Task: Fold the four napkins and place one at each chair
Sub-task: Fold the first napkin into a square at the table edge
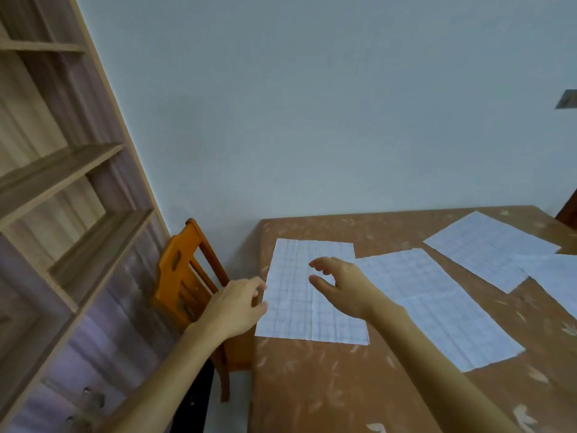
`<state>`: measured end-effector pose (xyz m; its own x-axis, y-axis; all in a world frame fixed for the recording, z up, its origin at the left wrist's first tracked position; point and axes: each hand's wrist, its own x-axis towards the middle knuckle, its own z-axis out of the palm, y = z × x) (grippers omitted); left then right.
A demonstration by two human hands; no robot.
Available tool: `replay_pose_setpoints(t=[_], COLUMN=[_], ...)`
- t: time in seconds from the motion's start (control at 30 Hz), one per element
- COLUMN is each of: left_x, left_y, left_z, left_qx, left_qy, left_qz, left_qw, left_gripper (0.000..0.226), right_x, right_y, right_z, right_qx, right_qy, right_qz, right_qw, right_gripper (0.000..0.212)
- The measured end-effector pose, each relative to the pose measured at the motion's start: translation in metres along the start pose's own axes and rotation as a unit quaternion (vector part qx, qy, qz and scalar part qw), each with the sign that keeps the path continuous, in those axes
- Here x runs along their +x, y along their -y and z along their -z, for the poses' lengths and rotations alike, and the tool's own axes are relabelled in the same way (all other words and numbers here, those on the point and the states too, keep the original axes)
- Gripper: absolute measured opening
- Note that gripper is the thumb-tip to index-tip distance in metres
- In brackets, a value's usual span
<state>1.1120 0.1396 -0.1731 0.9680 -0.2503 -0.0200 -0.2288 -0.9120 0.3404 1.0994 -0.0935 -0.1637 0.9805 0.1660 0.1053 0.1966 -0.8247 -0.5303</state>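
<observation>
Four white checked napkins lie unfolded on the brown leaf-patterned table [312,385]. The nearest napkin [296,310] is flat by the table's left edge. My left hand [237,304] has loosely curled fingers whose tips reach this napkin's left edge, and the edge is not lifted. My right hand [340,282] hovers over the same napkin with fingers and thumb apart, holding nothing. A second napkin [437,301] lies to the right, partly under my right forearm. A third napkin [487,248] is at the far right. A fourth napkin [555,276] is cut off by the frame.
An orange wooden chair [184,270] stands at the table's left side, pushed close to it. A tall wooden shelf unit [62,182] fills the left. The table's far edge meets a pale wall. A dark chair part [569,210] shows at the far right.
</observation>
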Motion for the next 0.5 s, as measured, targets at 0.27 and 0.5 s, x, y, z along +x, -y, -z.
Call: replay_pose_setpoints(t=[0.27, 0.5], left_x=[0.103, 0.148], left_y=[0.013, 0.027], left_z=[-0.083, -0.144], left_qx=[0.010, -0.111], left_qy=[0.072, 0.069], left_qz=[0.015, 0.076], left_qw=[0.997, 0.989], left_gripper=[0.034, 0.028], right_x=[0.071, 0.091], right_y=[-0.090, -0.151], right_z=[-0.058, -0.106], right_qx=[0.049, 0.050], right_qy=[0.066, 0.102], right_qz=[-0.087, -0.149], right_qw=[0.993, 0.982], right_gripper=[0.039, 0.039])
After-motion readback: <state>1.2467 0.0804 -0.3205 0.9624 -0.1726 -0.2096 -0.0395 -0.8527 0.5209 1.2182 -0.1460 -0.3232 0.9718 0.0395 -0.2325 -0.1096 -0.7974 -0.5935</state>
